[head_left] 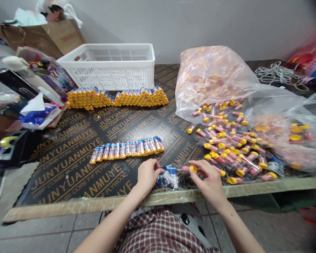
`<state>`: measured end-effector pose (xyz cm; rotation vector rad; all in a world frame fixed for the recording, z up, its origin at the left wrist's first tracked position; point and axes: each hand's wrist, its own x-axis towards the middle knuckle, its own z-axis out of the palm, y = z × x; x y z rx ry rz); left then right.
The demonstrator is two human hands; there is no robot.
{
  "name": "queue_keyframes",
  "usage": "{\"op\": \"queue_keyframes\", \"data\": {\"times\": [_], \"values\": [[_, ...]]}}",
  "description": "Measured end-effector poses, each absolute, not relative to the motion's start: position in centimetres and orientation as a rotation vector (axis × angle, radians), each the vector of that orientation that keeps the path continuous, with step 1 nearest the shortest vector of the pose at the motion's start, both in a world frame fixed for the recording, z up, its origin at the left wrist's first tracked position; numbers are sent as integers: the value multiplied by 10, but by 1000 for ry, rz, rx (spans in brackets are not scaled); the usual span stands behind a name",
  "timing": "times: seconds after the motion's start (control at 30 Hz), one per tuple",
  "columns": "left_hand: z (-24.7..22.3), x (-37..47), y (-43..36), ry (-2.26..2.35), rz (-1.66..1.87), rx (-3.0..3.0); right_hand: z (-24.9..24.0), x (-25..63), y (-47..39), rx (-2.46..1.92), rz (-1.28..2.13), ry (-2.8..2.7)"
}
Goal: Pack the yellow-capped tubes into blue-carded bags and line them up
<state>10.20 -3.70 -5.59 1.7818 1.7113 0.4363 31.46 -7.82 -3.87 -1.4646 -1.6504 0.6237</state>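
My right hand [209, 179] pinches the yellow cap of a small clear tube [183, 168] with pink contents, its clear end pointing left. Close by, my left hand [149, 174] has thumb and forefinger together at the edge of a small pile of clear and blue printed wrappers [170, 177] near the table's front edge. Just beyond, a row of wrapped tubes [127, 149] with blue printed sleeves and yellow caps lies side by side. Many unwrapped tubes with yellow caps [231, 151] are heaped to the right of my right hand.
A white plastic basket [116, 70] stands at the back, with stacked wrapped tubes [94, 98] before it. Large clear bags [213, 70] of tubes sit at the back right. White cord [281, 75] lies farther right. Bottles, a paper bag [50, 37] and a tape dispenser [13, 147] crowd the left.
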Motion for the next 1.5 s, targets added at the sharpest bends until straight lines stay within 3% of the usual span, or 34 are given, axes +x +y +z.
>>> {"op": "queue_keyframes", "data": {"times": [0.43,0.73,0.93,1.27,1.5], "values": [[-52,100,-53,1532,605,1827,-40,306,-84,-1439,739,-1563],[-47,96,-46,1310,996,864,-33,296,-94,-1303,814,-1384],[-37,96,-42,1235,1133,570,-31,288,-102,-1262,767,-1365],[-36,95,-42,1294,1222,453,-37,277,-110,-1254,529,-1506],[-37,100,-46,1265,1212,573,-36,269,-108,-1184,588,-1699]]}}
